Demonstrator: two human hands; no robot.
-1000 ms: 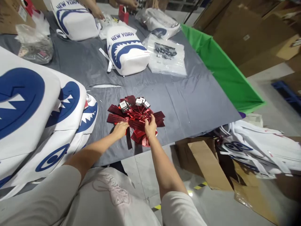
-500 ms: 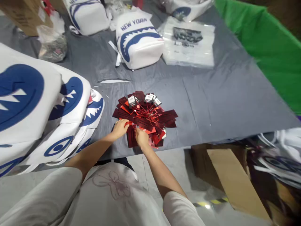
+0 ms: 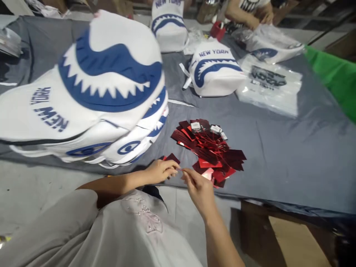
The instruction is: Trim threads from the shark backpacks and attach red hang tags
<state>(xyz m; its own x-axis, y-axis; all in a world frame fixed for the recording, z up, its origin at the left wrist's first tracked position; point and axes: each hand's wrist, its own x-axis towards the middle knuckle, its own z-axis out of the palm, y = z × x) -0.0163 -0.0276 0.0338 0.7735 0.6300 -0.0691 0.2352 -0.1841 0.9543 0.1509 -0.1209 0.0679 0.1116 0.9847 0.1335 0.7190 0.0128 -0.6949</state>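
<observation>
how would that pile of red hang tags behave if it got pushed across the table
The pile of red hang tags would probably spread and slide apart, since the flat pieces overlap in a loose fan. Some may drag others along, as thin red strings cross in its middle. Each tag is likely light, looking thin and flat.

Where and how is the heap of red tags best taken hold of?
Probably by the strings near its middle, pinched from above. They draw together there and lie exposed on top, while the tags fan outward and overlap, so gripping an outer edge might catch only a few.
</observation>
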